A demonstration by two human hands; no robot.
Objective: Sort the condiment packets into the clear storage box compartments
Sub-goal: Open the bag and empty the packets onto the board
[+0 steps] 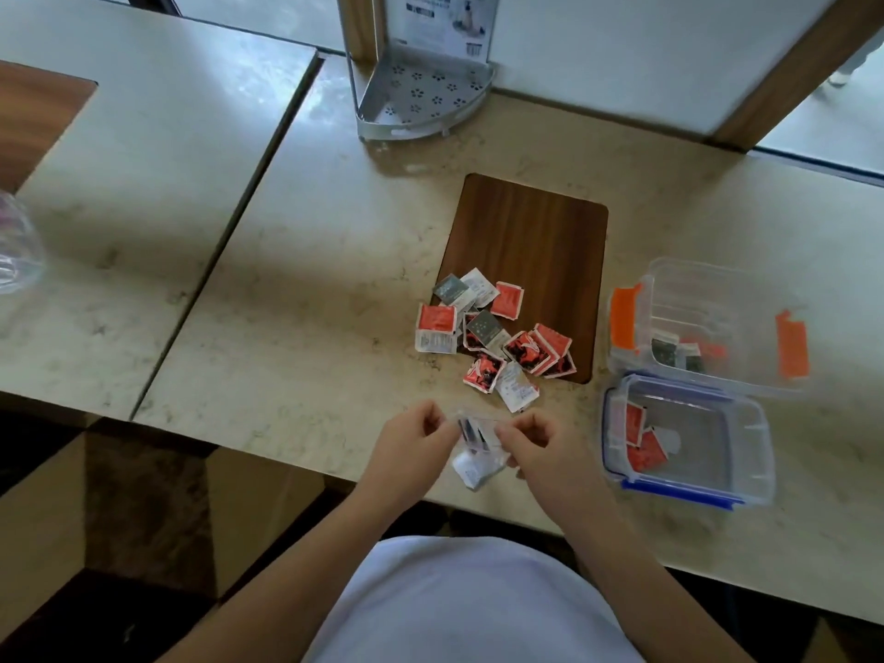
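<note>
A loose pile of red, grey and white condiment packets [492,334] lies on the marble table, partly over a brown wooden inlay [535,241]. Near the table's front edge my left hand [414,440] and my right hand [535,442] together pinch a small bunch of white and dark packets [478,447]; the bunch is blurred. To the right stand two clear storage boxes: the orange-clipped box [717,289] holds dark and red packets, and the blue-clipped box [746,452] holds red packets at its left side.
A grey perforated metal corner rack [421,95] stands at the back against the wall. A seam [225,236] splits this table from a second one on the left. A clear plastic object [16,246] shows at the left edge.
</note>
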